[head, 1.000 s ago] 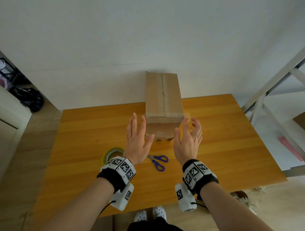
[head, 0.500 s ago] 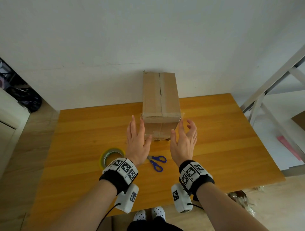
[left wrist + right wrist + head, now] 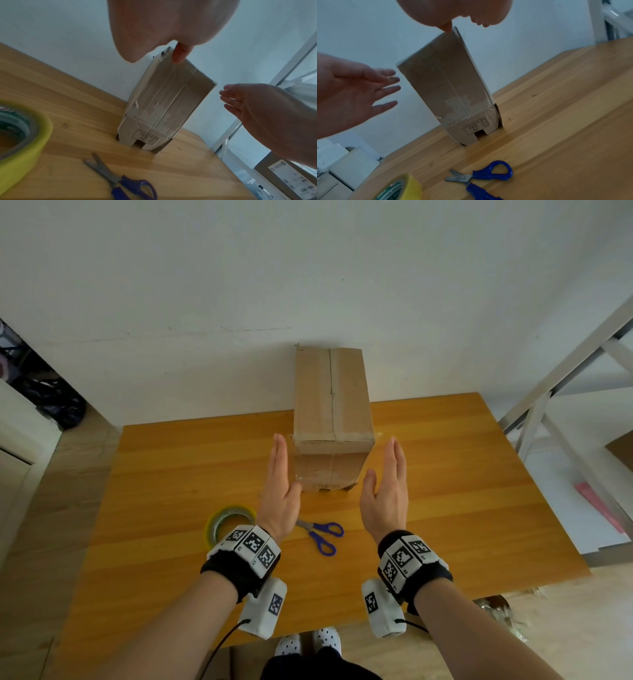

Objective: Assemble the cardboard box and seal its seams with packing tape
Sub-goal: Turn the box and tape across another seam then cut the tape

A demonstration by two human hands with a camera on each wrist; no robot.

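Observation:
A tall brown cardboard box (image 3: 330, 419) stands upright near the back of the wooden table (image 3: 445, 491), its top seam and near top edge covered with clear tape. My left hand (image 3: 279, 484) is flat with straight fingers just left of the box. My right hand (image 3: 388, 487) is flat just right of it, a small gap away. Neither holds anything. The wrist views show the box (image 3: 164, 105) (image 3: 453, 89) between the open palms, its bottom flaps loose against the table. A yellow tape roll (image 3: 227, 523) lies behind my left wrist.
Blue-handled scissors (image 3: 320, 534) lie on the table between my wrists. A white wall stands right behind the box. A grey metal shelf frame (image 3: 561, 392) is at the right, beyond the table's edge. Dark bags (image 3: 58, 405) sit on the floor at far left.
Both hands have moved apart from the box's near face and turned edge-on, palms facing each other on either side of it. The box has stayed upright in place.

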